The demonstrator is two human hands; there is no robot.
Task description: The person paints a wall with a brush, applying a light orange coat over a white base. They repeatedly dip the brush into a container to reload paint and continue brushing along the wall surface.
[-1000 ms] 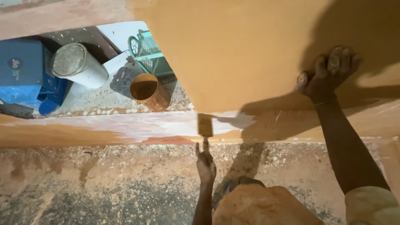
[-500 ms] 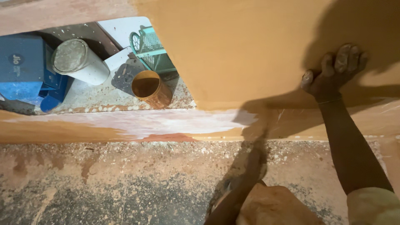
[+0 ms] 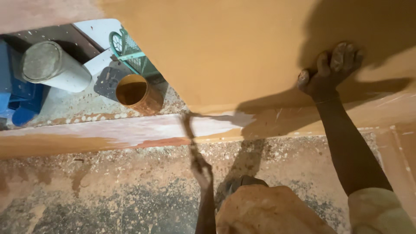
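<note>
My left hand (image 3: 202,170) is closed around a thin paintbrush (image 3: 189,130), blurred by motion. The brush's tip lies over a long wooden strip (image 3: 86,134), at the border between its whitish unpainted patch and the orange-brown coat. My right hand (image 3: 331,69) presses flat, fingers spread, on a large orange-brown painted panel (image 3: 238,43) just above the strip. It holds nothing. An open can of brown paint (image 3: 136,93) stands on the floor beyond the strip, to the left of the brush.
A white cylinder (image 3: 52,67) lies tilted beside a blue container (image 3: 17,93) at the far left. A green mesh basket (image 3: 130,54) sits behind the can. The floor (image 3: 108,190) in front of the strip is dusty with paint stains. My knee (image 3: 268,212) fills the bottom centre.
My left hand dropped low out of clear sight, then came back up with the brush, now further left on the strip. The right hand stays pressed on the panel.
</note>
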